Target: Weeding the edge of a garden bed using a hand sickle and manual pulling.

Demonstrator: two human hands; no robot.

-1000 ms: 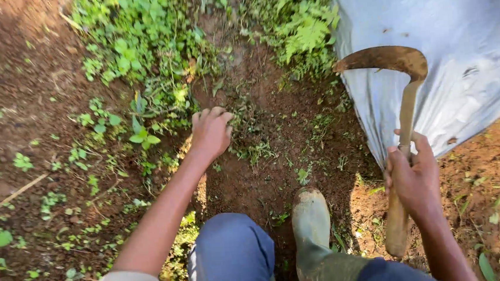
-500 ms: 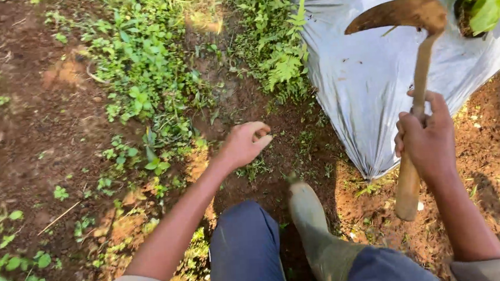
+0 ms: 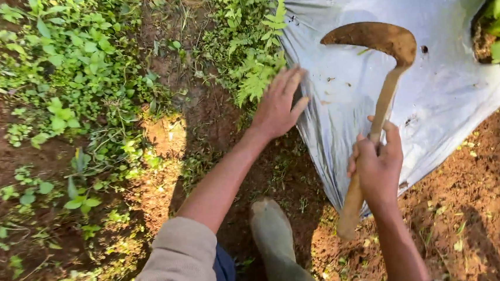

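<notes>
Right hand [image 3: 378, 169] wraps the wooden handle mid-shaft of a sickle-hoe [image 3: 381, 67], blade raised over grey plastic mulch [image 3: 452, 91]. Left hand [image 3: 277, 106], fingers spread, reaches the ferny weeds [image 3: 254, 78]. Tool looks stiff, head-heavy; weeds soft, best gripped low.

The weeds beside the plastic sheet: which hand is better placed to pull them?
Probably the left hand: open, empty, fingers spread right at the weeds. The right hand is closed around the sickle handle.

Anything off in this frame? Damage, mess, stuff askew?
Nothing is broken. The curved soil-caked sickle blade is dirty, and the grey plastic mulch sheet is wrinkled with small holes and soil specks. The right hand grips the wooden handle; the left hand is open by green weeds.
</notes>
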